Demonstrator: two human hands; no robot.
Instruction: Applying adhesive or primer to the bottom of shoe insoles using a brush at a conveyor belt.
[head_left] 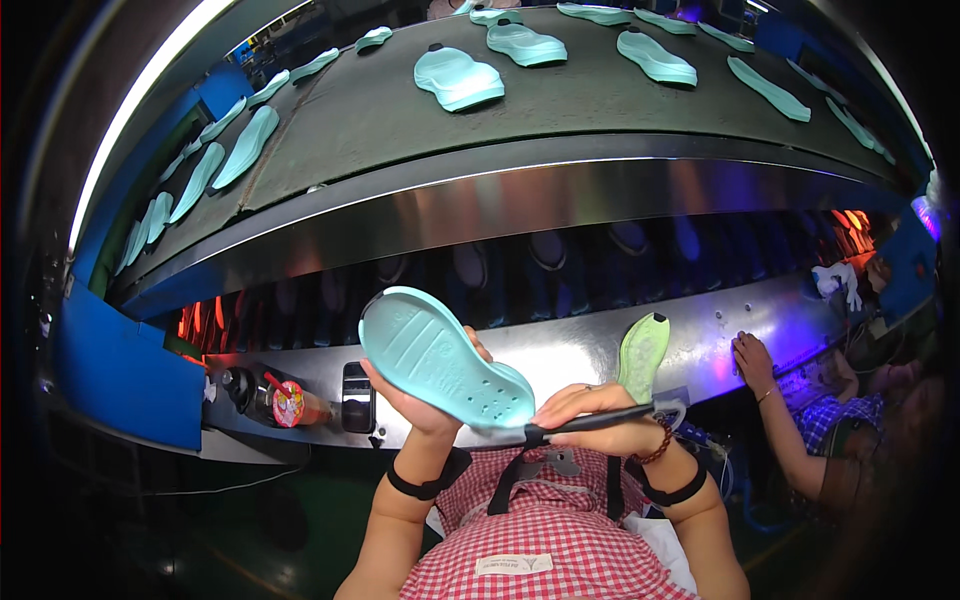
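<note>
My left hand (pixel 428 405) is closed round a light-blue foam shoe sole (pixel 425 345), held tilted above the metal ledge with its patterned face toward me. Small holes dot the end nearer my right hand. In my right hand (pixel 590 415) is a black-handled brush (pixel 600 418), its pale, blurred tip right beside the lower edge of that sole. Whether the tip touches the sole, I cannot tell. A light-green sole (pixel 643 355) with a dark end lies on the ledge, just beyond my right hand.
Several light-blue soles (pixel 458 80) rest on the dark conveyor belt (pixel 350 110) ahead. A black phone (pixel 358 398), a drink cup (pixel 289 403) and a dark bottle (pixel 240 388) stand left on the ledge (pixel 540 350). To the right, a co-worker's hand (pixel 754 362) touches the ledge.
</note>
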